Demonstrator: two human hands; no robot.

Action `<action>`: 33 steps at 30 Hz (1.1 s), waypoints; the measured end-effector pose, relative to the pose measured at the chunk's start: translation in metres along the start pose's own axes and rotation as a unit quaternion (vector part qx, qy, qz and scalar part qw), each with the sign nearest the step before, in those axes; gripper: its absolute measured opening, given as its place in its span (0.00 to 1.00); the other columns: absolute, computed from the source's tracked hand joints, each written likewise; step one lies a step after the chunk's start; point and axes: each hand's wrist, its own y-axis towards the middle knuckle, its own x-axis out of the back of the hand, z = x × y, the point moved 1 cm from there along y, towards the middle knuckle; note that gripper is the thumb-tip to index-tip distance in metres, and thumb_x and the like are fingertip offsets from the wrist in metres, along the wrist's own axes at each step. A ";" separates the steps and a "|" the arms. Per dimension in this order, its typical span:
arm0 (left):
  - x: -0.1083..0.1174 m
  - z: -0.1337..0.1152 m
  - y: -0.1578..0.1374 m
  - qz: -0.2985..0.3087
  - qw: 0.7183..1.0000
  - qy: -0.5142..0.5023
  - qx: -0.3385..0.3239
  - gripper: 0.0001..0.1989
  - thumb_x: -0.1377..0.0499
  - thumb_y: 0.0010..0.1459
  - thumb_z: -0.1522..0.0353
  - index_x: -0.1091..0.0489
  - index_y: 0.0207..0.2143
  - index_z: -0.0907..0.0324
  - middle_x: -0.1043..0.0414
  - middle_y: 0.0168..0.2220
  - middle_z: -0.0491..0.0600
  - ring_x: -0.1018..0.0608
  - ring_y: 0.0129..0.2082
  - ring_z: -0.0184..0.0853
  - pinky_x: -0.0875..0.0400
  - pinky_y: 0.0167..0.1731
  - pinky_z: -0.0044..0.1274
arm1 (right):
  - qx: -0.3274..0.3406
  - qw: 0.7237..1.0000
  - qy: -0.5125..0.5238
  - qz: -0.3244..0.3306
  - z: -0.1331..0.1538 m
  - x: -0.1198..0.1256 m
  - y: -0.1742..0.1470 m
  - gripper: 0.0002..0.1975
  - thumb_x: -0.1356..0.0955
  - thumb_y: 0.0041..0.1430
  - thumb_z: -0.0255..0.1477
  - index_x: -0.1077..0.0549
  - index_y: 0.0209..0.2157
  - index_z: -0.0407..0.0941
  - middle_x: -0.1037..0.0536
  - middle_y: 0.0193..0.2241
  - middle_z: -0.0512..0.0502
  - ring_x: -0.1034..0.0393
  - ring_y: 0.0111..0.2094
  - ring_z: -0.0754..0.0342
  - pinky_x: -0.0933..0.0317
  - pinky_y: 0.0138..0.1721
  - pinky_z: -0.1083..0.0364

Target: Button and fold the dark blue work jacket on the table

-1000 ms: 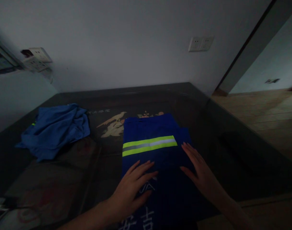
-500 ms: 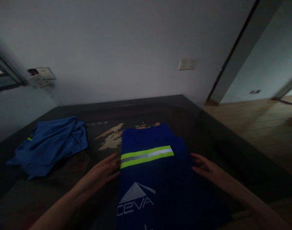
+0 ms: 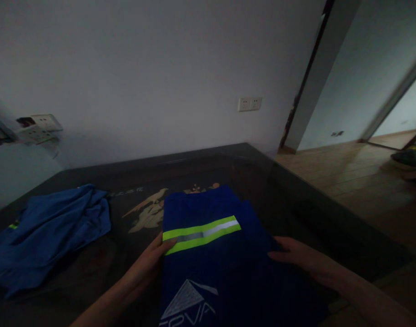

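A folded dark blue work garment [image 3: 208,263] lies on the dark table in front of me. It bears a yellow-green and silver reflective stripe and a white embroidered triangle logo with lettering, cut off by the bottom edge of the view. At its left edge, my left hand [image 3: 156,253] pinches it, thumb on top by the stripe and fingers mostly tucked out of sight. My right hand [image 3: 291,255] grips the opposite edge, with its thumb lying over the cloth and some fingers hidden. A crumpled blue garment [image 3: 57,231] rests at the left, apart from both hands.
The dark table [image 3: 258,172] carries a printed bird-and-flower picture [image 3: 148,213] and stands against a pale wall. Wall sockets [image 3: 250,104] are above it, with others at the left [image 3: 40,128]. Wooden floor [image 3: 330,172] extends beyond the table's right edge.
Both hands have come in from beside the folded garment and taken hold of its two edges. The view has shifted, with the wall and table lower and further left.
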 end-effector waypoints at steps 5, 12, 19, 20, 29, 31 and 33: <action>-0.009 0.008 0.000 -0.050 0.999 -0.005 -0.014 0.33 0.34 0.49 0.70 0.42 0.57 0.52 0.23 0.41 0.51 0.20 0.37 0.42 0.23 0.34 0.31 | 0.017 0.999 0.016 0.028 0.008 -0.004 0.007 0.30 0.26 0.47 0.33 0.31 0.53 0.43 0.24 0.46 0.42 0.28 0.46 0.48 0.37 0.52 0.48; -0.017 0.008 0.017 -0.110 0.992 0.041 -0.048 0.32 0.38 0.52 0.73 0.43 0.57 0.51 0.23 0.37 0.51 0.19 0.30 0.40 0.23 0.29 0.29 | 0.000 0.997 0.065 0.030 0.011 -0.003 0.011 0.39 0.27 0.48 0.31 0.42 0.60 0.47 0.26 0.50 0.42 0.28 0.47 0.47 0.36 0.52 0.46; -0.034 -0.003 0.040 -0.144 0.987 0.036 -0.060 0.30 0.45 0.55 0.79 0.44 0.58 0.51 0.25 0.31 0.49 0.22 0.21 0.35 0.24 0.24 0.28 | 0.075 0.996 0.031 0.047 0.011 0.013 0.035 0.42 0.26 0.48 0.37 0.46 0.62 0.47 0.30 0.54 0.39 0.31 0.50 0.46 0.37 0.53 0.46; -0.038 -0.006 0.045 -0.141 0.987 0.033 -0.065 0.29 0.45 0.55 0.79 0.43 0.57 0.52 0.25 0.31 0.49 0.22 0.21 0.34 0.25 0.23 0.27 | 0.088 0.995 0.023 0.045 0.014 0.018 0.040 0.44 0.25 0.46 0.35 0.46 0.62 0.48 0.30 0.54 0.40 0.31 0.50 0.46 0.38 0.53 0.46; -0.088 -0.029 0.149 -0.101 0.986 0.028 -0.128 0.24 0.45 0.52 0.79 0.39 0.51 0.54 0.27 0.30 0.47 0.24 0.22 0.30 0.26 0.25 0.23 | 0.109 0.989 -0.098 -0.027 0.077 0.114 0.096 0.36 0.29 0.39 0.21 0.34 0.54 0.47 0.23 0.45 0.46 0.27 0.43 0.46 0.37 0.50 0.45; -0.104 -0.035 0.180 -0.092 0.984 0.037 -0.146 0.26 0.44 0.52 0.79 0.40 0.52 0.54 0.28 0.31 0.47 0.24 0.24 0.30 0.26 0.27 0.24 | 0.109 0.984 -0.134 -0.036 0.095 0.142 0.107 0.34 0.30 0.39 0.20 0.32 0.53 0.47 0.23 0.45 0.46 0.27 0.43 0.47 0.37 0.50 0.47; -0.122 -0.042 0.210 -0.086 0.980 0.054 -0.172 0.29 0.44 0.51 0.79 0.42 0.54 0.54 0.28 0.34 0.47 0.24 0.26 0.31 0.25 0.31 0.25 | 0.102 0.980 -0.163 -0.055 0.112 0.169 0.117 0.33 0.31 0.39 0.19 0.32 0.52 0.46 0.22 0.43 0.47 0.27 0.41 0.48 0.35 0.48 0.48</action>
